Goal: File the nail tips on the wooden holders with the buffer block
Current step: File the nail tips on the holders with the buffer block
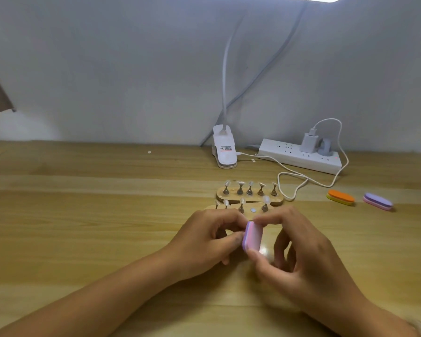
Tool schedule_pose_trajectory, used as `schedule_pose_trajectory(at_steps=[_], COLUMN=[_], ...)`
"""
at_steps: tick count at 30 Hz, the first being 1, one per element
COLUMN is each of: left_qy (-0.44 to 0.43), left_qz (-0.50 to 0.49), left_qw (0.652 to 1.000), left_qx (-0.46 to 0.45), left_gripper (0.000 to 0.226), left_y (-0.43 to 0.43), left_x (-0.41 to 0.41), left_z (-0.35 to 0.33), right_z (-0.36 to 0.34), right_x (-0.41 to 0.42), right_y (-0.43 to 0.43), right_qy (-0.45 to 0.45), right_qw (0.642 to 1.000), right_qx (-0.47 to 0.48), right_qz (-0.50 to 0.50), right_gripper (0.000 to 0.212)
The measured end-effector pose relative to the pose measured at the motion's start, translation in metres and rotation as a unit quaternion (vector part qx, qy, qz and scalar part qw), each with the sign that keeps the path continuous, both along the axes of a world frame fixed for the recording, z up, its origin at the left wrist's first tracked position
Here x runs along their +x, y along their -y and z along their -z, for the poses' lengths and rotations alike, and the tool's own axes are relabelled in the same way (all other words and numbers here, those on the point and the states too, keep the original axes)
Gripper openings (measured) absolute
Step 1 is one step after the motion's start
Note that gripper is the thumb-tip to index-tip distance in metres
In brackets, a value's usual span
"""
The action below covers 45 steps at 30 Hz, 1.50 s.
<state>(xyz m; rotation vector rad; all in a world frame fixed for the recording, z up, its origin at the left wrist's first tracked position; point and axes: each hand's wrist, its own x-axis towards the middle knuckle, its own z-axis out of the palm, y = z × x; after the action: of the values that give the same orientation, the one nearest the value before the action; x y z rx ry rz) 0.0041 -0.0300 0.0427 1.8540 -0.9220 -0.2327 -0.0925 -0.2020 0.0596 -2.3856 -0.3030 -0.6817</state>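
Wooden desk carries the scene: a person's right hand pinches an upright buffer block between thumb and fingertips, while the left hand curls against its left edge, whatever it grips hidden. Pink-faced, lilac-backed and round-ended, the block hovers just before two oval wooden holders bearing clear nail tips.

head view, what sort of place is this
Probably a home nail-craft desk: a light wooden tabletop, oval wooden holders carrying nail tips, a white clip-on lamp and a white power strip by the wall.
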Motion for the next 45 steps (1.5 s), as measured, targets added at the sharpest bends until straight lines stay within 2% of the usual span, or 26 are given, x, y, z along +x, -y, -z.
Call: schedule_pose_trajectory(at_steps=[4,9,12,14,17,21,25,29,34,37,42,45], left_qy=[-0.01,-0.001,0.001,0.008,0.018,-0.028,-0.018,-0.017,0.016,0.001,0.006,-0.002], left_qz=[-0.009,-0.002,-0.002,0.005,0.008,-0.003,0.01,0.02,0.019,0.025,0.025,0.026], left_qw=[1.0,1.0,1.0,1.0,1.0,1.0,1.0,0.999,1.0,1.0,1.0,1.0], left_qx=[-0.009,0.005,0.004,0.007,0.009,-0.009,-0.002,-0.019,0.001,-0.013,-0.007,-0.017], left_gripper=[0.009,0.012,0.01,0.009,0.01,0.012,0.015,0.012,0.015,0.013,0.015,0.014], left_y=[0.001,0.001,0.001,0.0,-0.001,0.001,-0.001,0.0,-0.001,0.0,-0.002,-0.001], left_x=[0.0,0.001,0.001,0.001,0.001,0.0,0.001,0.0,0.002,0.001,0.002,0.001], left_z=[-0.001,0.0,0.001,0.0,0.0,-0.001,-0.002,-0.002,-0.001,-0.002,-0.002,-0.002], right_z=[0.001,0.0,0.0,0.001,0.003,0.001,0.003,0.001,0.002,0.001,0.002,0.001], right_x=[0.005,0.0,0.005,0.006,0.002,0.004,0.001,0.006,0.002,0.005,0.002,0.004], right_y=[0.008,-0.001,0.007,0.007,0.001,0.006,0.0,0.009,0.001,0.008,0.001,0.007], right_qy=[-0.011,0.011,0.006,0.012,0.026,-0.002,0.014,0.003,0.015,0.004,0.013,0.008], right_qw=[0.997,1.0,0.997,0.996,0.998,0.997,1.0,0.996,1.0,0.997,1.0,0.997], right_qx=[0.053,-0.003,0.047,0.029,-0.02,0.053,-0.003,0.066,0.003,0.054,0.015,0.057], right_qz=[0.052,0.004,0.055,0.081,0.051,0.05,0.025,0.06,0.024,0.055,0.018,0.048], right_gripper=[0.034,0.033,0.033,0.035,0.034,0.032,0.03,0.032,0.03,0.031,0.03,0.032])
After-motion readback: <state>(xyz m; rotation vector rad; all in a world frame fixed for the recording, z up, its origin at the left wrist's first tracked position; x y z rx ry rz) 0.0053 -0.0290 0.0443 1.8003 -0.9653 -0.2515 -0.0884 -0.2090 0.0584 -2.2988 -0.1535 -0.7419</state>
